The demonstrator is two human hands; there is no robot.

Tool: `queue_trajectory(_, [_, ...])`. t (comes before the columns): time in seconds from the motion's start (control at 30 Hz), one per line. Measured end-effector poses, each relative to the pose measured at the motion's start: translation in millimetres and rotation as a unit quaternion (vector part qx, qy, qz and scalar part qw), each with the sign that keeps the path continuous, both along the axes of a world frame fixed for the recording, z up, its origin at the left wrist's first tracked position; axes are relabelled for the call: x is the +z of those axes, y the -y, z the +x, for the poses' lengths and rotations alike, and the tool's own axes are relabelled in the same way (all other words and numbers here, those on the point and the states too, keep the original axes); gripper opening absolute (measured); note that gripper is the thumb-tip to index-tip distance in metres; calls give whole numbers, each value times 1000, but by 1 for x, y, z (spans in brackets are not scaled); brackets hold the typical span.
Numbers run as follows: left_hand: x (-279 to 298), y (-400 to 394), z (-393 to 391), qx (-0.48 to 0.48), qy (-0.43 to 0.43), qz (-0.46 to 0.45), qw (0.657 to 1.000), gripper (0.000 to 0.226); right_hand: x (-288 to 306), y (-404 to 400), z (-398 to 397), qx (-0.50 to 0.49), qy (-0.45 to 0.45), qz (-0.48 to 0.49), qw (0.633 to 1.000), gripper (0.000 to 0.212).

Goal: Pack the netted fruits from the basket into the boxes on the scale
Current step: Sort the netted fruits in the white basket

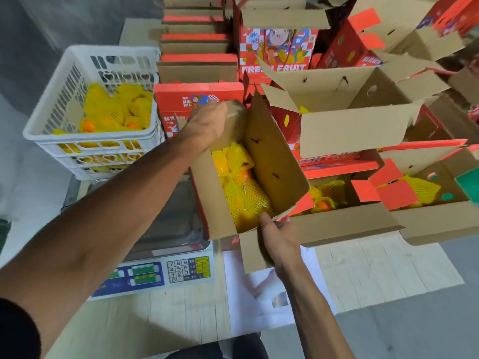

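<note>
Left hand (207,123) grips the far flap and right hand (278,235) the near flap of a tilted carton (274,161) holding netted fruits (241,193), beside the scale (166,270). White basket (64,99) with more netted fruit stands far left; open cartons (350,125) crowd the right.

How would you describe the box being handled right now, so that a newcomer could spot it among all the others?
Start at the white basket on the left, then the steel scale in front of it. The box sits tilted just right of the scale, full of yellow netted fruits. It alone is gripped by the left hand and right hand.
</note>
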State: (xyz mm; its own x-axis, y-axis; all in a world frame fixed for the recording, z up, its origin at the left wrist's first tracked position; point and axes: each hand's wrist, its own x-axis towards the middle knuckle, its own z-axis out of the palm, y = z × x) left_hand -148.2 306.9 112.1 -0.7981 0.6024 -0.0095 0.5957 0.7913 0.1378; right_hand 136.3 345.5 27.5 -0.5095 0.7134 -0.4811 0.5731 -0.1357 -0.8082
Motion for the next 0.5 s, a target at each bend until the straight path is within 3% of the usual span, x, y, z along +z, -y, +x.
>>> queue_trajectory(0.37, [48,41,13,10,21,121,992,23,33,18,10,21,-69,53,996,57])
queue_trajectory(0.5, [42,34,12,16,31,159,987,38,36,33,9,25,-89,72,993,45])
